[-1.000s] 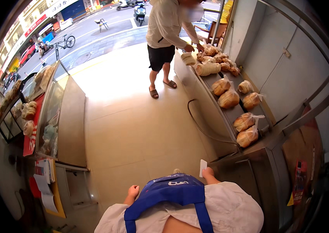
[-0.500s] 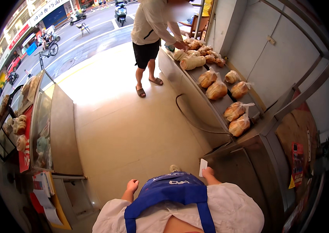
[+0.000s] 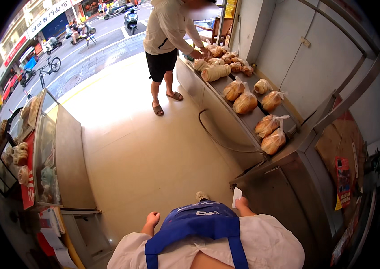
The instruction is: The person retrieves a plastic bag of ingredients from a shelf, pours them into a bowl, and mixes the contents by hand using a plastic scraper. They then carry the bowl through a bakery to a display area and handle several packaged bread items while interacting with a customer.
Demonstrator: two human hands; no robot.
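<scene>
My right hand (image 3: 243,203) is closed around one end of a flat white rectangular thing (image 3: 237,195); whether it is a phone or a card I cannot tell. It is held low by my right side, close to the steel cabinet (image 3: 270,190). My left hand (image 3: 153,219) hangs at my other side, curled into a loose fist, and nothing shows in it. Between the two hands is my blue apron (image 3: 199,222). One of my shoes (image 3: 202,195) peeks out beyond the apron.
Bagged bread loaves (image 3: 245,103) stand along a long counter (image 3: 226,99) on the right. At its far end a person (image 3: 167,33) in a white jacket reaches over the bread. A looped hose (image 3: 208,130) hangs beside it. On the left is a glass display case (image 3: 46,157); beyond lies a street (image 3: 105,38).
My view has shifted a little, so the counter and the person sit slightly further left. Scooters on the street have moved. My right hand still holds the white thing.
</scene>
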